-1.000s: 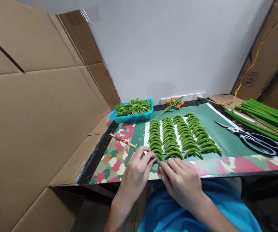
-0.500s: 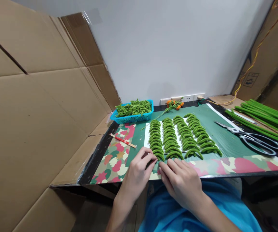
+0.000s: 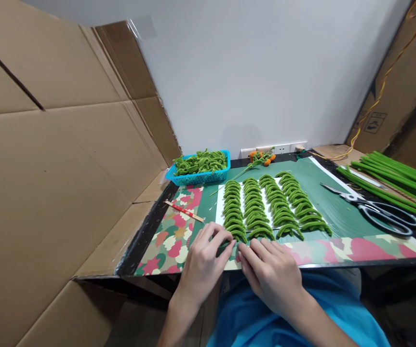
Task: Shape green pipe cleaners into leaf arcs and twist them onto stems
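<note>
Curved green pieces of fuzzy chenille stem (image 3: pixel 261 234) lie in several neat columns on white paper (image 3: pixel 220 207). My left hand (image 3: pixel 208 255) is at the near end of the leftmost column. Its thumb and forefinger are pinched together beside the lowest curved piece (image 3: pixel 239 235); whatever is between them is too small to make out. Close to its right, my right hand (image 3: pixel 271 270) rests at the table's front edge with fingers curled together. Its fingertips point at my left hand's, a small gap apart, and what they hold, if anything, is hidden.
A blue basket (image 3: pixel 197 179) heaped with green fuzzy pieces stands at the back left. An orange-flowered stem (image 3: pixel 261 158) lies behind the columns. Black-handled scissors (image 3: pixel 388 217) and long green stems (image 3: pixel 403 176) lie right. Wrapped chopsticks (image 3: pixel 184 211) lie left, near a cardboard wall (image 3: pixel 66 159).
My left hand's fingertips have shifted very slightly, staying pinched by the lowest piece. My right hand stays almost still. The camera view has moved a little.
</note>
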Available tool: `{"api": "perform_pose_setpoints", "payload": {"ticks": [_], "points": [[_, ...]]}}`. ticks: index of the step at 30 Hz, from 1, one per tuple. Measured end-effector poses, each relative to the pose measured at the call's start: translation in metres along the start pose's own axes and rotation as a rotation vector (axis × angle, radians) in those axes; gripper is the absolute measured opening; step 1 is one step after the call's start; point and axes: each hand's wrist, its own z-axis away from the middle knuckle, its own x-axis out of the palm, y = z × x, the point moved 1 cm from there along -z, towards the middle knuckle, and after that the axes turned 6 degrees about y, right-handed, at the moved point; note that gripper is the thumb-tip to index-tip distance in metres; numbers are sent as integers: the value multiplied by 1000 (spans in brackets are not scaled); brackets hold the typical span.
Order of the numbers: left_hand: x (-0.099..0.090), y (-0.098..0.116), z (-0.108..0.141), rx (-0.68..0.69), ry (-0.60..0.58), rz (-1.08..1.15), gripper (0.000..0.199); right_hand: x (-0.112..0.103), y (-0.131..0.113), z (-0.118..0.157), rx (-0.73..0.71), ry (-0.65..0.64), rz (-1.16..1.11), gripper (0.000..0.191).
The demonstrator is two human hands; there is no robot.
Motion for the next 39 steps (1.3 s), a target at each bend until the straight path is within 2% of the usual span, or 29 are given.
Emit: {"api": "perform_pose_setpoints", "payload": {"ticks": [4,7,9,11,21,27,29,31,33,34,36,39], "points": [[0,-2,2,-2,-19,19,15,-1,1,0,-6,5,-1,21],[2,-5,3,-28,-53,67,5,-1,1,-1,-8,3,0,20],[3,-6,3,-30,-60,91,12,0,1,-2,-10,9,-1,20],[4,-6,4,-16,-45,95,18,0,1,-2,-13,19,-2,21],[5,-11,4,69,45,85,19,0,3,-3,-48,-11,-3,16],[3,-16,-2,135,97,72,18,12,0,-7,-67,3,5,14],[2,-18,-4,154,105,64,17,8,0,-10,-58,-24,-67,14],[1,-19,-6,162,107,65,10,-7,5,-13,-25,-113,-265,11],[1,-20,-8,160,106,75,3,-34,17,-18,17,-284,-572,10],[1,-20,-9,158,112,81,6,-50,28,-21,35,-325,-660,13],[2,-21,-10,146,137,85,9,-84,60,-27,120,-277,-589,21],[6,-23,-9,104,155,88,14,-128,128,-31,310,-36,-125,28]]}}
